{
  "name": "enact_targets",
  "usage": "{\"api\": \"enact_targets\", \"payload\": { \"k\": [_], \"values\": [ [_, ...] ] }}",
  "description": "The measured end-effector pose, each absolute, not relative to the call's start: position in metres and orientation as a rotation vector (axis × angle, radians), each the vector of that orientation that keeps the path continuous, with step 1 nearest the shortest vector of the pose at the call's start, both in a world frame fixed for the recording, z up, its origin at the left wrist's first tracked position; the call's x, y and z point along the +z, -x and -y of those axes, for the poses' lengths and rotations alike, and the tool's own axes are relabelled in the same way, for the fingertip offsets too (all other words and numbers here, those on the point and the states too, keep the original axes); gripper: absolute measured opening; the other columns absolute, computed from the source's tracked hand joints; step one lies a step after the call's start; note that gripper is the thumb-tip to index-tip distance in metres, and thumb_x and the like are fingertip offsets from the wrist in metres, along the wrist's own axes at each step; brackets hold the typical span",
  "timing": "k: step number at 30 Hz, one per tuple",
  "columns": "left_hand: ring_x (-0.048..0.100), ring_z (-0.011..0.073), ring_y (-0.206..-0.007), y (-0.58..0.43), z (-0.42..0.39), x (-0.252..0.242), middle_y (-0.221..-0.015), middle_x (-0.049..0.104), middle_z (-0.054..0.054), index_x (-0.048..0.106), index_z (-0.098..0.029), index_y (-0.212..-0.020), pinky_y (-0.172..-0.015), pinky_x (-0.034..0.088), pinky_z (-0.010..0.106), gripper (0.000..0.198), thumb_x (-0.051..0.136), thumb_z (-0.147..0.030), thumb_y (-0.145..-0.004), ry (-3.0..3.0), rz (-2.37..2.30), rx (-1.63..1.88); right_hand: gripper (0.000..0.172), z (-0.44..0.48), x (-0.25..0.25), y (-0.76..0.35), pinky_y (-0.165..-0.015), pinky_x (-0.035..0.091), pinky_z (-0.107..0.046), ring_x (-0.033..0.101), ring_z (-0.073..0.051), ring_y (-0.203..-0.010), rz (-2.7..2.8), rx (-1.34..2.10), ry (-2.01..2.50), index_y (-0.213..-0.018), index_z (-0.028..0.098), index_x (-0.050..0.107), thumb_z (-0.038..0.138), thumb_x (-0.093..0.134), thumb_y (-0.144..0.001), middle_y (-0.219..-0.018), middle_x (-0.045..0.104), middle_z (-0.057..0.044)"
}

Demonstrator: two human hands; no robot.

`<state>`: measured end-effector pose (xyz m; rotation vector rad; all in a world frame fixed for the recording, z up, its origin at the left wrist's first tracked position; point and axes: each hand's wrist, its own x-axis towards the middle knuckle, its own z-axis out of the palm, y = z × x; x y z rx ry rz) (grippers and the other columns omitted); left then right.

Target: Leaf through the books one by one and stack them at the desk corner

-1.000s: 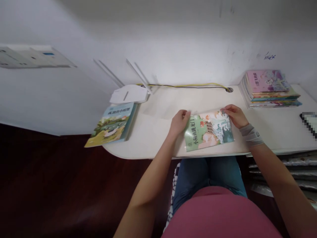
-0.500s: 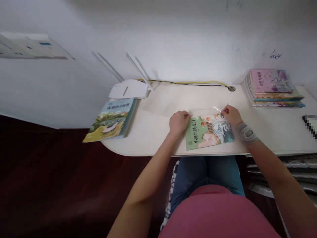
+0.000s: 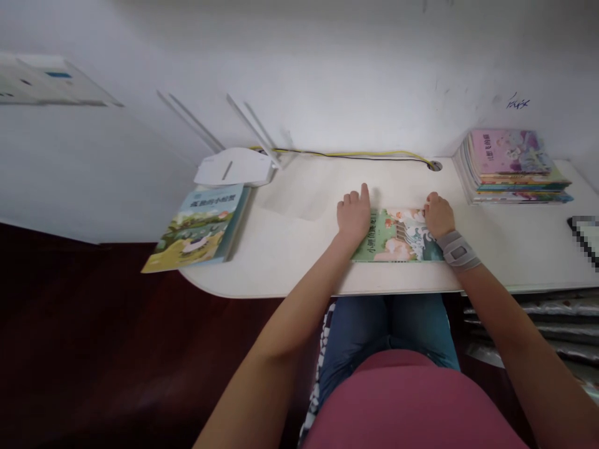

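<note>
The picture book [image 3: 397, 237] with the green, orange and blue cover lies between the two grips, its near edge a little back from the front edge of the table [image 3: 271, 262]; the left grip [image 3: 354, 215] is over its left end and hides part of the title, fingers curled in and one digit stretched away from the body; the right grip [image 3: 438, 217] is at its far right corner, fingers bent; whether either one pinches the cover or any clear film about it, I cannot tell.

The step in hand looks like working the book at its two ends with both hands together; from this hold, I judge, a next move calls for even pressure from both grips, so that the cover does not skew or crease.

Just behind the right grip a grey wristband [image 3: 458, 251] wraps the wrist; beyond the grips, toward the wall, a yellow cable [image 3: 355, 154] and a dark one run to a hole [image 3: 435, 166]; well left of the left grip lies a blue-and-yellow book [image 3: 199, 227], its near corner past the table's edge, with a white router [image 3: 234, 167] just behind it; to the right of the right grip, farther back, stands a stack of books [image 3: 512, 156], a pink cover uppermost.
</note>
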<state>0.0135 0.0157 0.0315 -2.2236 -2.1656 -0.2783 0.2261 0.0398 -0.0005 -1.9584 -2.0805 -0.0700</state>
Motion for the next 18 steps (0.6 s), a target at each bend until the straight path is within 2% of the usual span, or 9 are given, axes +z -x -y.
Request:
{"api": "enact_targets", "payload": {
  "k": [2,4,7,10,13,15,18],
  "values": [
    [0.039,0.0304,-0.133,-0.023,-0.002,0.033,-0.145,0.042,0.023,0.034,-0.006,-0.143,-0.106,0.032,0.046,0.05,0.028,-0.016,-0.094,2.337,2.047,-0.33,0.023,-0.039,-0.002,-0.225,-0.08,0.041,-0.034,0.058,-0.025,-0.092,2.047,-0.027,1.924,-0.108,0.013,0.05,0.013,0.041,-0.087,-0.099,0.064,-0.015],
    [0.03,0.0306,-0.14,-0.036,0.01,0.029,-0.149,0.037,0.021,0.037,-0.005,-0.142,-0.113,0.023,0.048,0.051,0.028,-0.027,-0.096,2.496,1.958,-0.322,0.024,-0.039,-0.003,-0.226,-0.08,0.042,-0.036,0.058,-0.026,-0.091,2.009,0.019,1.886,-0.108,0.013,0.051,0.014,0.042,-0.085,-0.099,0.064,-0.016],
    [0.024,0.0318,-0.143,-0.049,0.02,0.014,-0.151,0.034,0.019,0.037,-0.006,-0.143,-0.115,0.017,0.052,0.058,0.024,-0.039,-0.097,2.609,1.945,-0.264,0.026,-0.042,-0.004,-0.234,-0.079,0.043,-0.038,0.059,-0.026,-0.088,1.946,0.113,1.839,-0.107,0.015,0.051,0.015,0.043,-0.083,-0.094,0.065,-0.014],
    [0.019,0.0323,-0.144,-0.053,0.021,0.002,-0.155,0.027,0.015,0.032,-0.009,-0.147,-0.115,0.013,0.053,0.061,0.022,-0.041,-0.097,2.567,2.003,-0.274,0.031,-0.044,-0.002,-0.244,-0.076,0.046,-0.038,0.06,-0.025,-0.081,1.884,0.193,1.841,-0.111,0.017,0.05,0.015,0.04,-0.082,-0.085,0.066,-0.009],
    [0.018,0.0337,-0.145,-0.051,0.021,-0.002,-0.156,0.026,0.015,0.031,-0.007,-0.147,-0.115,0.012,0.054,0.063,0.02,-0.042,-0.096,2.528,2.052,-0.296,0.036,-0.038,0.005,-0.237,-0.089,0.044,-0.041,0.059,-0.026,-0.101,1.86,0.119,1.723,-0.116,0.013,0.051,0.014,0.035,-0.084,-0.106,0.065,-0.015],
    [0.018,0.0338,-0.144,-0.05,0.021,-0.001,-0.156,0.026,0.015,0.029,-0.008,-0.148,-0.115,0.012,0.054,0.063,0.021,-0.042,-0.096,2.527,2.069,-0.29,0.038,-0.026,0.009,-0.218,-0.103,0.036,-0.042,0.049,-0.026,-0.122,2.031,0.05,1.533,-0.121,0.011,0.052,0.019,0.032,-0.09,-0.125,0.058,-0.02],
    [0.015,0.0325,-0.145,-0.049,0.022,0.001,-0.157,0.024,0.013,0.024,-0.011,-0.15,-0.116,0.012,0.053,0.063,0.028,-0.038,-0.094,2.565,2.057,-0.224,0.047,-0.007,0.009,-0.183,-0.11,0.029,-0.043,0.041,-0.024,-0.133,2.437,0.146,1.277,-0.133,0.01,0.047,0.031,0.026,-0.097,-0.139,0.051,-0.018]
  ]
}}
